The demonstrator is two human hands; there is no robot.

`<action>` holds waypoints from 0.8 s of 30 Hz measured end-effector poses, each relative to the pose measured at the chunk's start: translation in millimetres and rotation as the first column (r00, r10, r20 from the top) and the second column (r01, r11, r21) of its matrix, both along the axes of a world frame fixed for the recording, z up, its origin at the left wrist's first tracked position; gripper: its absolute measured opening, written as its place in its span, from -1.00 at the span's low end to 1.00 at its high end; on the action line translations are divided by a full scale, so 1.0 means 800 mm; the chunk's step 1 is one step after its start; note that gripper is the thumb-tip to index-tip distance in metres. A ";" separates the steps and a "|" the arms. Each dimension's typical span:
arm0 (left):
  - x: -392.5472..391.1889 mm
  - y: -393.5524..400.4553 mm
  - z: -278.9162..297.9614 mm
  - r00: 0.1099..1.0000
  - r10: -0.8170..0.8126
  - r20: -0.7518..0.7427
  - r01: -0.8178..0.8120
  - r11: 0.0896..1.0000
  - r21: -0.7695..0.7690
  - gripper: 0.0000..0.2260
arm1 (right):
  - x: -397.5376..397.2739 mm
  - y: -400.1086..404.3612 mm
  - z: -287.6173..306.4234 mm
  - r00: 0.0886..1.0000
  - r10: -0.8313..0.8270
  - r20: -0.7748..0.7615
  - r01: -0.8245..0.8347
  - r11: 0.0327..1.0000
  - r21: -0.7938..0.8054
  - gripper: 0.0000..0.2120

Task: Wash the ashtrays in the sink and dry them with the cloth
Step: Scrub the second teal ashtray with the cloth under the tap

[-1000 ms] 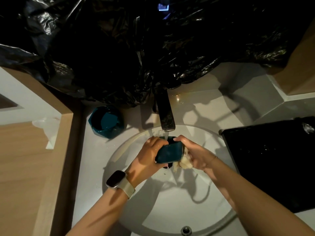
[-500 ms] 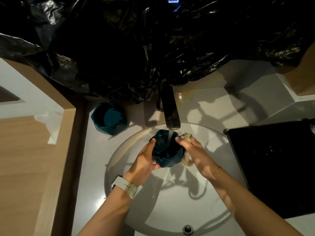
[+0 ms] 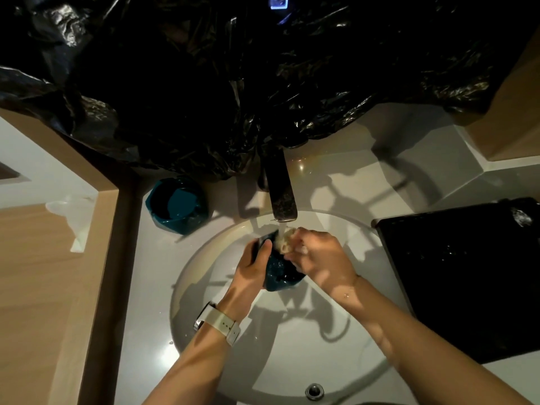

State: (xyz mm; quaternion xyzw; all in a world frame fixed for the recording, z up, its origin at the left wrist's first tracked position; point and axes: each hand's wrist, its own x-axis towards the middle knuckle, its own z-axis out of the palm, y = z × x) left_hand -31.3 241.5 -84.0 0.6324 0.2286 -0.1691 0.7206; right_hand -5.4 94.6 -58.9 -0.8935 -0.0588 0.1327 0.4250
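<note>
A teal ashtray is held over the white sink basin, just below the running faucet. My left hand grips its left side, thumb over the rim. My right hand presses a pale cloth into the ashtray's top, right under the water stream. A second teal ashtray stands on the counter left of the faucet.
Black plastic sheeting hangs behind the faucet. A black tray lies on the counter to the right. A wooden panel borders the left. The overflow hole sits at the basin's near edge.
The ashtray has tilted and dropped lower in the basin. My right hand has brought the cloth up over it, under the water stream.
</note>
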 end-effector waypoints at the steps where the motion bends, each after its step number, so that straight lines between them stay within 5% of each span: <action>1: 0.000 -0.002 -0.002 1.000 -0.013 -0.007 0.014 1.000 0.026 -0.87 | 0.002 0.007 0.000 1.000 0.014 0.023 -0.012 0.996 -0.083 -0.90; 5: 0.008 -0.005 0.006 0.999 0.017 -0.051 -0.016 0.999 0.033 -0.81 | 0.005 0.027 -0.006 0.970 0.215 0.114 -0.177 0.945 -0.274 -0.76; 10: 0.014 0.012 0.006 0.999 -0.033 -0.039 0.035 0.999 0.031 -0.79 | 0.014 0.010 0.000 0.910 0.398 -0.117 -0.408 0.910 -0.072 -0.88; 13: 0.009 0.007 0.003 0.998 -0.015 -0.066 0.016 1.000 0.015 -0.82 | 0.028 0.012 0.010 0.886 0.431 -0.169 -0.463 0.827 -0.319 -0.79; 17: 0.009 0.001 0.005 0.981 0.056 -0.185 -0.061 0.998 -0.021 -0.73 | 0.026 0.032 0.007 0.907 0.422 0.019 -0.344 0.765 -0.544 -0.76; 20: 0.008 0.013 0.004 0.992 0.011 -0.126 -0.014 1.000 -0.024 -0.70 | 0.026 0.033 -0.007 0.864 0.503 0.029 -0.461 0.813 -0.356 -0.82; 24: 0.008 0.024 0.002 0.989 -0.022 -0.144 0.021 1.000 -0.015 -0.69 | 0.036 0.022 -0.003 0.845 0.496 -0.200 -0.524 0.844 -0.116 -0.87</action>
